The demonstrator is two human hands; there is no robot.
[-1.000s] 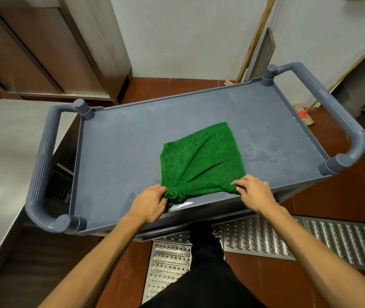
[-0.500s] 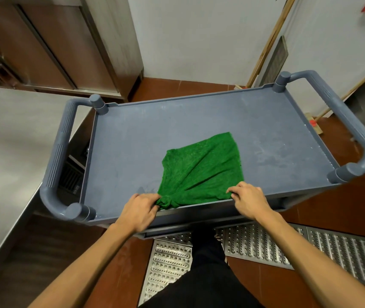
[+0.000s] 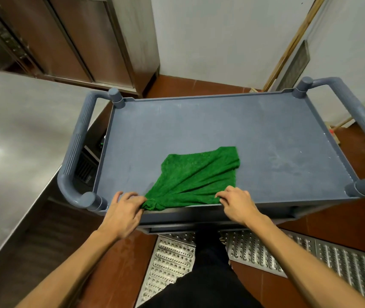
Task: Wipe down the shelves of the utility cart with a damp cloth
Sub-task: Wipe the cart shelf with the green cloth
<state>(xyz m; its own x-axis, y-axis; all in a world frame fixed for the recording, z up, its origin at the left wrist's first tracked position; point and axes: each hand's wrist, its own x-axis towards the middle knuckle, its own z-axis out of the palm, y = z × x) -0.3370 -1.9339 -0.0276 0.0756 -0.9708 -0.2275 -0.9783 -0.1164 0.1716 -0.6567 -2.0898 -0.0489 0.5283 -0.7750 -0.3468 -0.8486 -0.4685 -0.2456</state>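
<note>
Firstly, room: 1 red-brown floor [image 3: 343, 218], 1 white wall [image 3: 210, 36], 1 steel counter [image 3: 10, 152] at left, perforated drain grates [image 3: 343, 267] underfoot. Item: 1 grey utility cart [image 3: 199, 216], 2 end handles [image 3: 75, 147], top shelf [image 3: 199, 125] dull and smeared. At its near edge lies 1 green cloth [image 3: 199, 174], spread and creased; left hand [image 3: 121, 212] pinches its bunched corner, right hand [image 3: 237, 203] pinches the other near corner.

This is looking like a commercial kitchen: a stainless steel counter [image 3: 10, 152] is gleaming left of the fingers [image 3: 129, 195], steel cabinets [image 3: 101, 41] standing beyond them, perforated drain grates [image 3: 343, 263] lying below
</note>
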